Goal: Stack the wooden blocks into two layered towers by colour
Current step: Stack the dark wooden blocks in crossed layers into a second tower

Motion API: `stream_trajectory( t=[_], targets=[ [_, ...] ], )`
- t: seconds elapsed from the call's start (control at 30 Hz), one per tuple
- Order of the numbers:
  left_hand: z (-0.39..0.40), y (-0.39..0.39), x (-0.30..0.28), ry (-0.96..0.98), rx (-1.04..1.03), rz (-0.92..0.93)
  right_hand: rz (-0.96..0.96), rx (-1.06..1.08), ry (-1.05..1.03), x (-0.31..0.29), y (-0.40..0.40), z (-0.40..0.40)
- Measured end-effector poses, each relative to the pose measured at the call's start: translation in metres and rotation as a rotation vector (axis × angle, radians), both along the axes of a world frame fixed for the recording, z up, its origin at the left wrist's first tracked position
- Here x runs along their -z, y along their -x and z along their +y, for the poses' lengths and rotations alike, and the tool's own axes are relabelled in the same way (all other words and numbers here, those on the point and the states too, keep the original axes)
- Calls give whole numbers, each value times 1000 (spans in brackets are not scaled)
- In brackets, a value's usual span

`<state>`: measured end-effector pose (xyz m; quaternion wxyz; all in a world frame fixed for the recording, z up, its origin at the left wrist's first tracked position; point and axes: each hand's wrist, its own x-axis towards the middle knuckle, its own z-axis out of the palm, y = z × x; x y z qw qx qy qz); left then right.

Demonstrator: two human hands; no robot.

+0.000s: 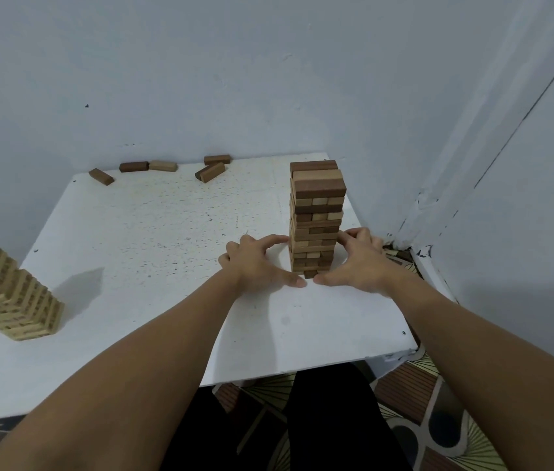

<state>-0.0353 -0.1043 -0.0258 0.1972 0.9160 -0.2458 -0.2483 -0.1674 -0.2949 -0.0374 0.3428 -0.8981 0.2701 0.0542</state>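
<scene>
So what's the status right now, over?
Left hand and right hand cup dark tower. Pale tower stands left. Five loose blocks lie at back edge.

Tall brown-mixed tower (316,215) upright far right – shorter pale tower (14,297) near left, five loose blocks (216,171) behind

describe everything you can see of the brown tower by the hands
The brown tower stands upright near the table's far right corner: crosswise layers of dark and lighter wooden blocks, slightly uneven. The left hand and right hand flank its lower part, fingertips at its sides, thumbs on the table by its base.
</scene>
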Motion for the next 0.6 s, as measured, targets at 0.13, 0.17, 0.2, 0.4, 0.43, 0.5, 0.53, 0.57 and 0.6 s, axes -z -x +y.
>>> stream_trajectory(
  t=[0.13, 0.17, 0.2, 0.4, 0.43, 0.5, 0.53, 0.57, 0.6],
  targets=[
    [-4, 3, -2, -3, -24, 10, -8, 13, -3, 1, -2, 0],
    [-4, 3, -2, 6, -33, 18, -6, 15, -3, 1, -3, 0],
    [-5, 3, -2, 14, -39, 25, -3, 18, -5, 1, -3, 0],
    [-6, 4, -3, 5, -43, 12, 2, 19, 11, 1, -3, 1],
    [-6, 4, -3, 0, -42, 4, 2, 19, 14, 1, -4, 1],
    [-6, 4, -2, -7, -38, -9, 2, 21, 9, 0, -3, 1],
    [-7, 4, -1, -5, -37, -14, 2, 22, 5, 0, -3, 1],
    [-7, 4, 0, -2, -36, -21, 2, 22, 4, 0, -3, 2],
    [-7, 4, 1, -1, -34, -31, 2, 23, 5, 0, -2, 2]
  ],
)
